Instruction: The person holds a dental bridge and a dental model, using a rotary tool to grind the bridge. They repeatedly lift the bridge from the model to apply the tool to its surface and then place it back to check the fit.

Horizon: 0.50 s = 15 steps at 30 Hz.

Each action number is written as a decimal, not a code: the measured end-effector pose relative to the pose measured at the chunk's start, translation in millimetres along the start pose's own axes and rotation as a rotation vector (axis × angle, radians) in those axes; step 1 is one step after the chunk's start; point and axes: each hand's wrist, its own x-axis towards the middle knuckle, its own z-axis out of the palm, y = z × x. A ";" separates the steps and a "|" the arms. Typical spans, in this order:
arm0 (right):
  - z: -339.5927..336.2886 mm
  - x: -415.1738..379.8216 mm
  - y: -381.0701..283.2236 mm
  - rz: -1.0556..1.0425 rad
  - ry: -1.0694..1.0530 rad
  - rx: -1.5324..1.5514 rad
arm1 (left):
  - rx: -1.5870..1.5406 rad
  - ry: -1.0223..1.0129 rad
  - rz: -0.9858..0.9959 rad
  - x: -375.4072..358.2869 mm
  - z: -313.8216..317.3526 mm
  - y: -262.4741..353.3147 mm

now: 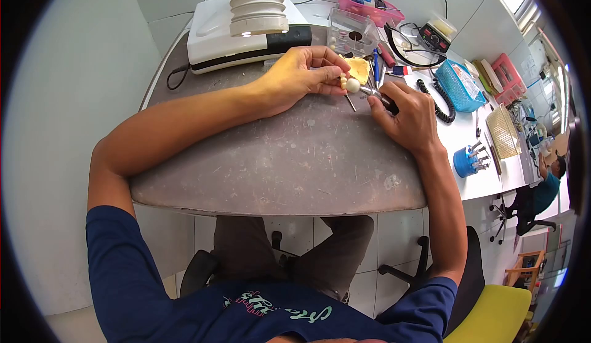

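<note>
From the headcam I watch two bare hands meet near the far edge of the worn grey semicircular bench [277, 171]. My left hand [301, 75] is closed in a pinch, fingertips gripping a small cream-white tooth-shaped piece [351, 85] with a thin metal pin [350, 102] pointing down from it toward the benchtop. My right hand [409, 118] is curled shut around a slim silver-and-black handpiece tool [378, 94], whose tip touches the cream piece from the right. Both forearms rest on the bench, dark blue sleeves at the near edge.

Just behind the hands, at the bench's far edge, lies a pale yellow plaster dental cast [359, 68], partly hidden by the left fingers. Behind that stands a clear plastic box [352, 32], and toward the far left corner a white-and-black machine base [246, 35] under a ribbed grey extraction hose [257, 3].

On the white counter [458, 131] adjoining the right edge sit a blue mesh basket [462, 84], a black coiled cable [434, 100], a blue round holder of metal tools [468, 160] and a pink tray [369, 7] further back. At the far right of the view another person in a teal shirt [546, 189] sits at a separate place, well apart.
</note>
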 end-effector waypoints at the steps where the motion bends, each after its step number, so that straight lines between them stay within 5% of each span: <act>1: 0.0 0.0 0.4 0.007 0.002 -0.003 | 0.000 -0.009 0.001 -0.1 -0.1 0.1; 15: 0.7 1.6 -6.4 -0.009 -0.041 -0.013 | 0.007 -0.033 -0.022 0.8 -0.7 -0.8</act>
